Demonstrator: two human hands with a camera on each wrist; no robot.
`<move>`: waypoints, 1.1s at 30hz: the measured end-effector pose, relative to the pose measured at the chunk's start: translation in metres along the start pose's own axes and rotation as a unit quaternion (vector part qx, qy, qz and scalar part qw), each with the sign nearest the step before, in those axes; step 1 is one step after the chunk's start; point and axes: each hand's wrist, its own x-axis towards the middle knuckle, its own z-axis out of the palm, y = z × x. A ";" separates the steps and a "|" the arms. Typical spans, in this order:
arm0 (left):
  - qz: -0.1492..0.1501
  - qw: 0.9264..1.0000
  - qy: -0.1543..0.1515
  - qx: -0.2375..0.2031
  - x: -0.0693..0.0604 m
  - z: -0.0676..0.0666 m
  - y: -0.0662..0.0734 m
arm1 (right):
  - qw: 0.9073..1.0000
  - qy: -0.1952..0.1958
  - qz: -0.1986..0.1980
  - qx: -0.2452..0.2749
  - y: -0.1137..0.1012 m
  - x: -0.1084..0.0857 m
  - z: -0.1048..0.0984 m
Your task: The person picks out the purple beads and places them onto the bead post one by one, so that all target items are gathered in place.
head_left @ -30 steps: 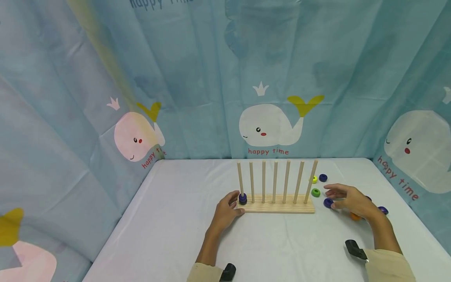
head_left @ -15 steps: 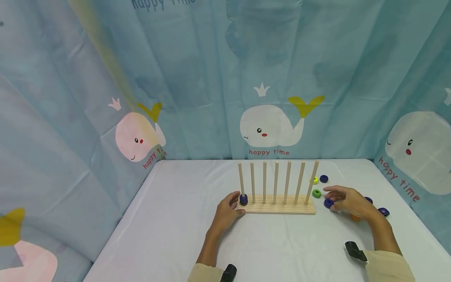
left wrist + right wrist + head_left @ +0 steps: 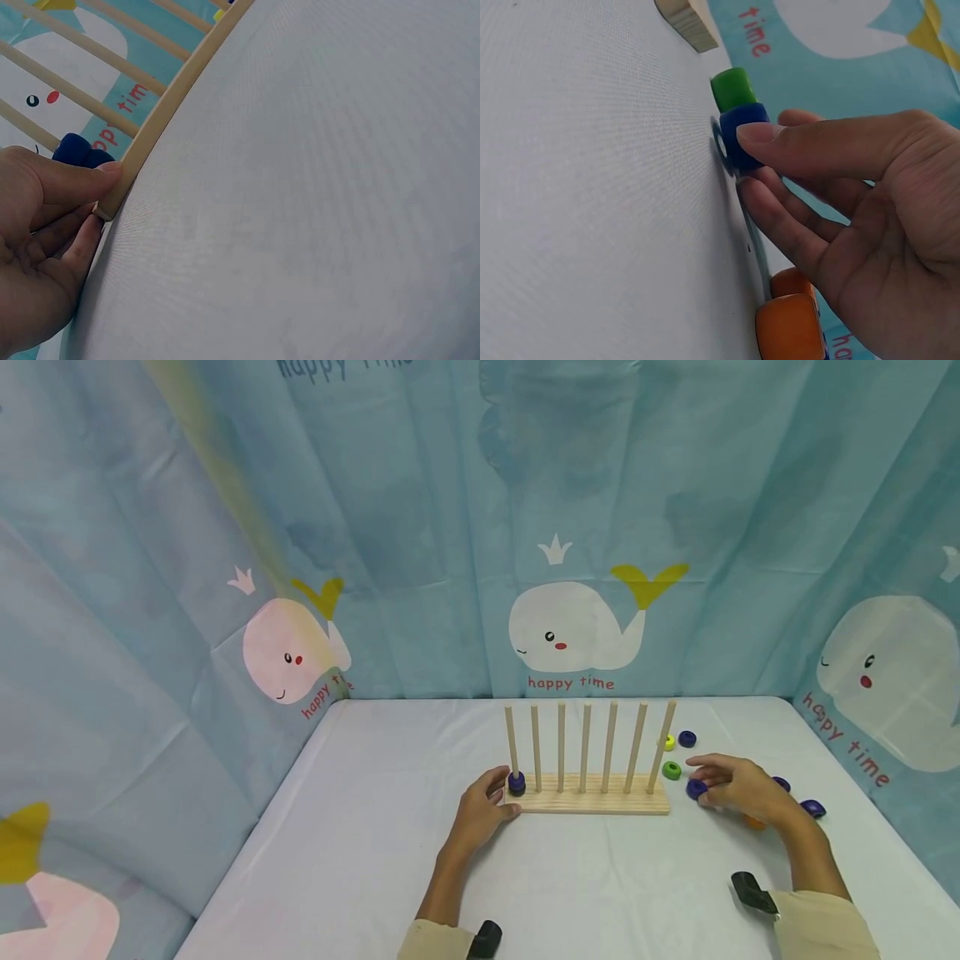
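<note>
A wooden peg board (image 3: 592,804) with a row of upright pegs stands on the white table. Two dark blue beads (image 3: 517,784) are stacked on its leftmost peg. My left hand (image 3: 478,814) grips the board's left end, thumb on the front edge, as the left wrist view shows. At the right, my right hand (image 3: 744,789) pinches a dark blue bead (image 3: 742,136) between thumb and fingers; the bead appears just off the cloth. Beside it, a green bead (image 3: 671,770) lies on the table.
Behind the board's right end are a yellow bead (image 3: 669,742) and another dark blue bead (image 3: 687,739). Orange beads (image 3: 789,328) and a purple bead (image 3: 813,809) lie near my right wrist. A blue whale-print curtain (image 3: 420,635) hangs behind the table.
My right thumb and fingers have closed on the dark blue bead, which has shifted very slightly up and left. My left hand and the board stay where they were.
</note>
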 end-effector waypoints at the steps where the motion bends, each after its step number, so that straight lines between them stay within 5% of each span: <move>1: -0.001 1.000 0.000 0.002 0.001 0.000 -0.001 | 1.000 0.003 0.000 -0.002 -0.001 0.000 0.000; 16: 0.004 1.000 -0.002 0.001 0.000 0.000 0.000 | 0.999 0.046 0.023 0.007 -0.010 -0.005 -0.004; 33: 0.001 1.000 -0.007 0.013 -0.001 -0.001 0.001 | 0.985 0.170 -0.018 0.015 -0.030 -0.011 -0.013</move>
